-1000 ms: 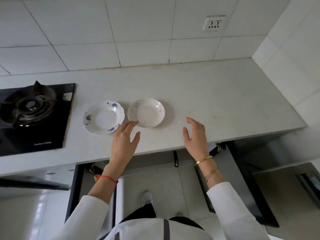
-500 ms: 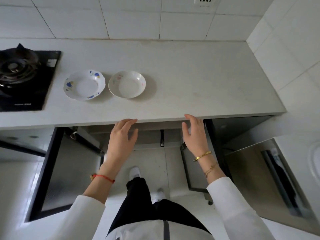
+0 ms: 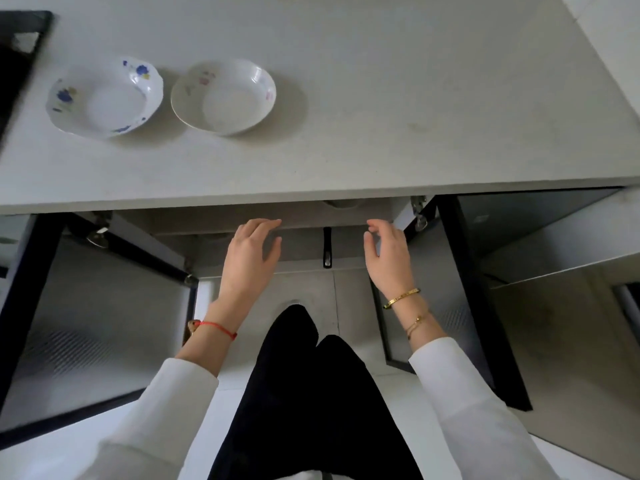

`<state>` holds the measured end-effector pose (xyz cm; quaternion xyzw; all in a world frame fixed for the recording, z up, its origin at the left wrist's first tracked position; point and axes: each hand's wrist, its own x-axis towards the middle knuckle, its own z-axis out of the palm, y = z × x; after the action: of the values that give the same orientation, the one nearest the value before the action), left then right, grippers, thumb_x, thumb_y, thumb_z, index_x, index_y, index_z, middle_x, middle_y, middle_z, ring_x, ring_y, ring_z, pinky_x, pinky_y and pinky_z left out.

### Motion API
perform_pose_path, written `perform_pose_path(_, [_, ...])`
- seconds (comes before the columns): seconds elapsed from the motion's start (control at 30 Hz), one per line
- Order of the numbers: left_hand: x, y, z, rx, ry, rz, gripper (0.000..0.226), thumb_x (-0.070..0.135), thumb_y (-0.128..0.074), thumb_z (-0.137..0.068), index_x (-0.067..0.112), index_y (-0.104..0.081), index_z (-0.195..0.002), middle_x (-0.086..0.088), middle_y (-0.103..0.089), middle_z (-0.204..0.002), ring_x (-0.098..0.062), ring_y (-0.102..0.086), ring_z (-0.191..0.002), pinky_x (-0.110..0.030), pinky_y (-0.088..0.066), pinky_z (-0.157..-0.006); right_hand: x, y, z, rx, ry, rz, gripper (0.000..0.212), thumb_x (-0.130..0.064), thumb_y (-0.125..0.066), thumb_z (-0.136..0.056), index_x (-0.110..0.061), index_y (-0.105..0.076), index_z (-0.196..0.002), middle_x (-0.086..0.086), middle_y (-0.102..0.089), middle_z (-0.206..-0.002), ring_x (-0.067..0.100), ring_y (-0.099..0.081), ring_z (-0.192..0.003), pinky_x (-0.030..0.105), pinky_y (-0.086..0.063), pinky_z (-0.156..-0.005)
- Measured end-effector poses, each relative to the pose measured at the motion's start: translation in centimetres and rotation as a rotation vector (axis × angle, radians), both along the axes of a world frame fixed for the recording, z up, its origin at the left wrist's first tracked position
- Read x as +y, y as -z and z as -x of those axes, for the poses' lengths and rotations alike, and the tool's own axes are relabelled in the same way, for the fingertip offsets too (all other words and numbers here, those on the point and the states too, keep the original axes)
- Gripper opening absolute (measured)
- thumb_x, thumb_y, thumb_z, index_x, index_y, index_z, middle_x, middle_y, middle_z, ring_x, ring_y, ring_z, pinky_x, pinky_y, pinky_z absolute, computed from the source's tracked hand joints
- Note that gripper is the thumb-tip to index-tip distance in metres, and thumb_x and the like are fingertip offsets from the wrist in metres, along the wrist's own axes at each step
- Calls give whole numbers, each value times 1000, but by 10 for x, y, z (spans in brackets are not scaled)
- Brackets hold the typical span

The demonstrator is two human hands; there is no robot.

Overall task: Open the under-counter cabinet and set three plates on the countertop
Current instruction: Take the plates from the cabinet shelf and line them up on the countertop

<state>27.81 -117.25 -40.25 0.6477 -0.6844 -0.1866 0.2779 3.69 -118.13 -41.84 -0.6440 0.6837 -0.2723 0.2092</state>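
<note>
Two plates sit side by side on the gray countertop [image 3: 381,116], close together with a thin gap between them. The blue-flower plate [image 3: 104,98] is on the left and has a wavy edge. The pink-flower plate [image 3: 223,97] is on the right and has a smooth round edge. Both are right side up. At the far left, a corner of the black stove [image 3: 15,57] shows. No words can be read on it or on anything else here.

Below the counter's front edge, the cabinet is open. The left cabinet door [image 3: 86,323] and the right cabinet door [image 3: 460,289] both swing out wide, with dark frames and cloudy glass.

The left hand [image 3: 251,258] and the right hand [image 3: 389,258] are held out in front of the opening, just under the counter edge. Both have fingers spread and a bit curled, and they hold nothing. A red string [image 3: 218,329] is on the left wrist. A gold bangle [image 3: 401,297] is on the right wrist. A small pale rim shows just under the counter edge; what it is cannot be told.
</note>
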Motion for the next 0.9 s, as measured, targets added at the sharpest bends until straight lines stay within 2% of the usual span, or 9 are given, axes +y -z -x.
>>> perform_pose_path(0.1, [-20,50,0,-20,-1,-14,30,18,-56,-93,13,-62,-122,-3,-63,-118,-21,-56,-109,-28,-45,-90,-24,51,3,3,23,1,27,-17,-49,-97,-6,-57,-120,9,-63,-113,23,-54,-109,24,-40,-91])
perform_pose_path(0.33, [-82,165,6,-46,27,19,30,13,-59,-89,13,-65,-118,-9,-64,-115,-30,-58,-105,-36,-48,-87,-91,164,9,16,87,11,31,-17,-50,-96,-4,-54,-123,14,-64,-108,28,-57,-105,39,-48,-90])
perform_pose_path(0.6, [-145,285,16,-77,83,116,30,12,-57,-89,12,-64,-118,-11,-62,-122,-32,-63,-103,-38,-53,-83,-153,278,23,32,115,21,35,-22,-43,-98,-8,-47,-130,20,-60,-119,37,-56,-110,42,-48,-88])
perform_pose_path(0.73, [-171,319,20,-79,82,202,32,10,-59,-87,14,-63,-118,-13,-64,-118,-32,-64,-98,-34,-51,-81,-172,306,29,-12,141,116,35,-20,-44,-98,-7,-47,-131,19,-59,-120,38,-60,-105,35,-46,-80])
perform_pose_path(0.9, [-202,327,29,53,39,244,37,16,-59,-85,21,-60,-122,-9,-65,-119,-28,-65,-100,-25,-47,-82,-192,314,39,-16,221,222,32,-19,-44,-98,-5,-52,-126,21,-62,-114,36,-60,-101,30,-43,-73])
